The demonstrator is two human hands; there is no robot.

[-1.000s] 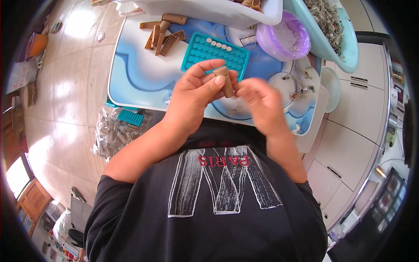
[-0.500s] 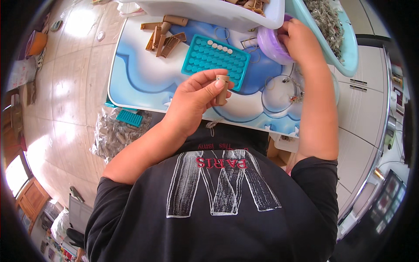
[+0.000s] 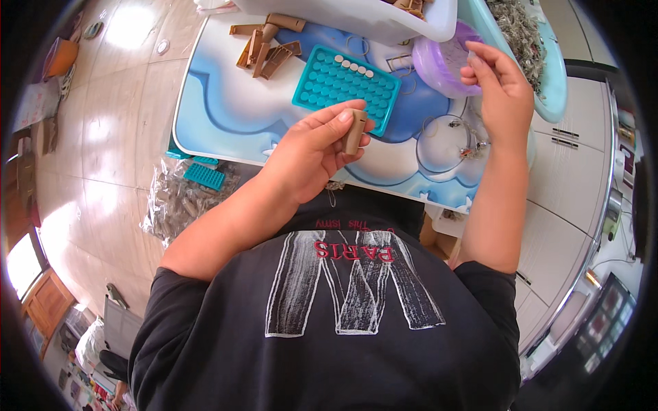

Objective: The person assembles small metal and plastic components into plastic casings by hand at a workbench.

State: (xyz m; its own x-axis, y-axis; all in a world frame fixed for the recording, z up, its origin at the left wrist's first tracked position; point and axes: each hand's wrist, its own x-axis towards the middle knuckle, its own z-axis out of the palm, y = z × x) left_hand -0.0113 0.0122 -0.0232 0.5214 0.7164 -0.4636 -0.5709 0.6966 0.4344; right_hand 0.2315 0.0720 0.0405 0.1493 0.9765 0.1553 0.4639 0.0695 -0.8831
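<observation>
While pinching one tan tube (image 3: pixel 354 130) mid-frame with left hand (image 3: pixel 312 154), reaching right hand (image 3: pixel 500 85), fingers curled, cannot tell if grasping, to purple bowl (image 3: pixel 439 65), upper right. Teal tray (image 3: pixel 346 85) holds only one short row; most holes left.

Grid tray (image 3: pixel 346 85) on table (image 3: pixel 219 103), loose tubes (image 3: pixel 264 48) to its left, bowl (image 3: pixel 442 61) to its right

A clear plastic bag (image 3: pixel 179 202) of small tan pieces lies on the floor (image 3: pixel 103 151), just beside the table's (image 3: pixel 226 109) left edge.
</observation>
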